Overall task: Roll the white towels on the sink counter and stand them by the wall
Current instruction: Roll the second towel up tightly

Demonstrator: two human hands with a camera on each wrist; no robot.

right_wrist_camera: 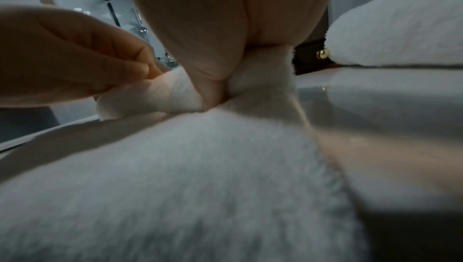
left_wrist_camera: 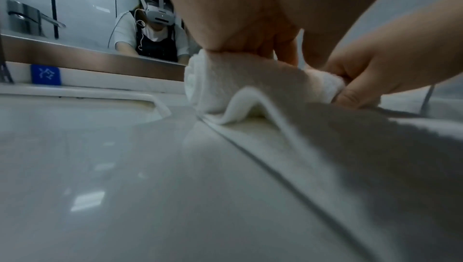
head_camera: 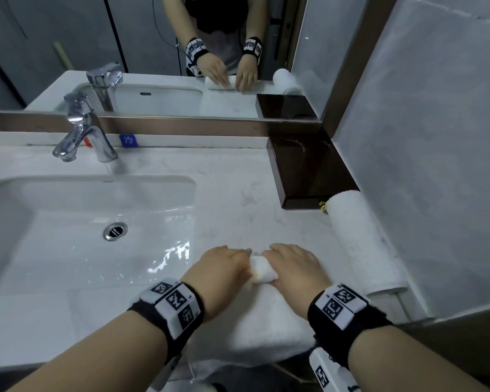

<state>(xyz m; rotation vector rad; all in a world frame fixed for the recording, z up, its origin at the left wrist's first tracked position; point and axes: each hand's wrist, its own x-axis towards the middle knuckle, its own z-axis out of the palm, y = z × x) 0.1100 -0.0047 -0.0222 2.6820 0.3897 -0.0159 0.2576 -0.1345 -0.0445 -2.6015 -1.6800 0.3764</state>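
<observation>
A white towel lies on the marble counter (head_camera: 238,188) right of the sink. Its far end is wound into a short tight roll (head_camera: 262,271) (left_wrist_camera: 238,80) (right_wrist_camera: 155,96), and its flat part (head_camera: 252,321) (right_wrist_camera: 188,177) runs back to the counter's front edge. My left hand (head_camera: 224,264) (right_wrist_camera: 75,58) grips the roll's left end with curled fingers. My right hand (head_camera: 292,264) (left_wrist_camera: 375,68) pinches the right end in the same way. A second white towel (head_camera: 359,241) (right_wrist_camera: 400,28), fully rolled, lies along the right wall.
The sink basin (head_camera: 68,236) with its drain and a chrome faucet (head_camera: 82,131) fills the left. A dark brown glossy box (head_camera: 309,171) sits in the back right corner, touching the rolled towel. A mirror (head_camera: 181,38) runs along the back wall, with a blue sticker (head_camera: 128,140) below it.
</observation>
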